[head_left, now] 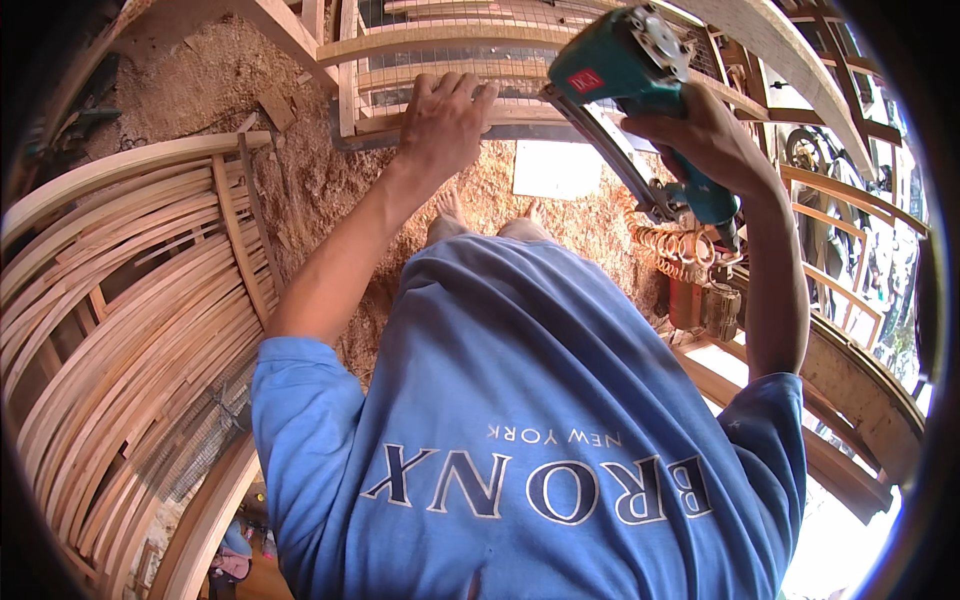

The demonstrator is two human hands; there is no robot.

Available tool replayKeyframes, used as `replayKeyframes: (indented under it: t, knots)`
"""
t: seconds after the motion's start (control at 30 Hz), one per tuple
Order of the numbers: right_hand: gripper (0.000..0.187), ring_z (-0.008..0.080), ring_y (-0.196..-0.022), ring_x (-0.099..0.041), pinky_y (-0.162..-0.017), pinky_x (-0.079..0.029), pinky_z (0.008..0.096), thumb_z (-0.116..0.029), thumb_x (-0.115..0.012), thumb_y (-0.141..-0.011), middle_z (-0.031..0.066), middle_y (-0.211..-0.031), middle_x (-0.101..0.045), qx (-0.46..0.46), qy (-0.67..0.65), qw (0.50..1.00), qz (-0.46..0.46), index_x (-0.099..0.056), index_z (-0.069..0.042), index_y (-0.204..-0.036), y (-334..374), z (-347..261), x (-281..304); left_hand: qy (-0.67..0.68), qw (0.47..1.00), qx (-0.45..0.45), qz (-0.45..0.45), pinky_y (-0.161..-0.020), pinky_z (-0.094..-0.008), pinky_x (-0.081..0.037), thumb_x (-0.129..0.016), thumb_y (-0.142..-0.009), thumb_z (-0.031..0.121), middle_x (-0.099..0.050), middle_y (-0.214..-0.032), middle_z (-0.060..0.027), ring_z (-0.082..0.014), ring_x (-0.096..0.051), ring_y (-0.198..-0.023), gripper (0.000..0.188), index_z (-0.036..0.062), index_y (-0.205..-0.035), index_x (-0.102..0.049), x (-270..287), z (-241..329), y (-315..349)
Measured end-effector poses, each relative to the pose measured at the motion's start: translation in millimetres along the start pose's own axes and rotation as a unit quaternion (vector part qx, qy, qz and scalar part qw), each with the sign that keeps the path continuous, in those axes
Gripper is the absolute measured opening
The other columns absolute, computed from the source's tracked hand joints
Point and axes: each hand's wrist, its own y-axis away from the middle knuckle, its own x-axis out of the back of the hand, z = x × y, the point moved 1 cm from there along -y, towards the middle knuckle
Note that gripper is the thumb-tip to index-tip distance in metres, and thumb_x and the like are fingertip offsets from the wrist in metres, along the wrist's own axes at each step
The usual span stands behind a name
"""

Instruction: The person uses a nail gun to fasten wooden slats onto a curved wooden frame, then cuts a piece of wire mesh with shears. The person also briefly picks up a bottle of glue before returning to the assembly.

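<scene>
In my right hand (712, 140) is a teal air nail gun (625, 60), with my fingers wrapped round its handle. Its long magazine (610, 150) slants down toward me, and its head is over the right part of a wooden frame (440, 40). Wire mesh (520, 15) shows across that frame between the slats. My left hand (445, 120) lies on the frame's near edge, left of the nail gun, fingers bent over the wood; the fingertips are partly hidden.
An orange coiled air hose (675, 245) hangs below the nail gun's handle. Many thin wooden strips (130, 330) are stacked at left. Wood shavings (310, 190) cover the floor, where a white sheet (557, 170) lies near my feet. Curved timber (780, 50) crosses the upper right.
</scene>
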Motion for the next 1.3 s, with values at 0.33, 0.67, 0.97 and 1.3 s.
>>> replayKeyframes:
  t: [0.33, 0.67, 0.97, 1.3]
  knots:
    - [0.035, 0.0165, -0.061, -0.066, -0.062, -0.052, 0.0359, -0.031, -0.071, -0.088, 0.0109, -0.067, -0.068, -0.176, -0.103, 0.976, 0.074, -0.07, 0.004, -0.094, 98, 81, -31, 0.03, 0.999, -0.006, -0.014, -0.1, -0.0446, -0.038, -0.074, -0.083, 0.013, -0.062, -0.123, -0.0155, -0.028, -0.06, -0.109, 0.045, 0.0068, -0.127, -0.065, 21, -2, -4]
    - [0.035, 0.0364, -0.087, -0.07, -0.081, -0.051, 0.0428, -0.023, -0.069, -0.081, 0.0234, -0.088, -0.07, -0.207, -0.105, 0.972, 0.038, -0.068, 0.004, -0.103, 120, 118, -48, 0.121, 0.992, -0.045, 0.001, -0.092, -0.041, -0.041, -0.071, -0.088, 0.028, -0.068, -0.108, -0.0017, -0.0188, -0.06, -0.103, 0.025, 0.012, -0.107, -0.072, -18, 54, -48]
    - [0.028, 0.0094, -0.046, -0.053, -0.045, -0.039, 0.0293, -0.03, -0.07, -0.087, 0.0011, -0.055, -0.057, -0.109, -0.069, 0.992, -0.003, -0.067, -0.003, -0.083, 25, 75, 20, 0.116, 0.989, -0.035, 0.088, -0.09, -0.0392, -0.038, -0.077, -0.082, 0.027, -0.065, -0.096, -0.0012, -0.019, -0.06, -0.097, 0.024, 0.0114, -0.099, -0.069, -20, 59, -45]
    - [0.033, 0.0127, -0.053, -0.061, -0.05, -0.046, 0.0322, -0.035, -0.074, -0.082, 0.0055, -0.062, -0.064, -0.055, 0.034, 0.998, -0.005, -0.069, -0.002, -0.082, -1, 50, 26, 0.115, 0.99, -0.014, 0.084, -0.09, -0.0391, -0.04, -0.072, -0.084, 0.018, -0.065, -0.097, -0.0032, -0.0201, -0.06, -0.1, 0.017, 0.0094, -0.099, -0.069, -22, 59, -45]
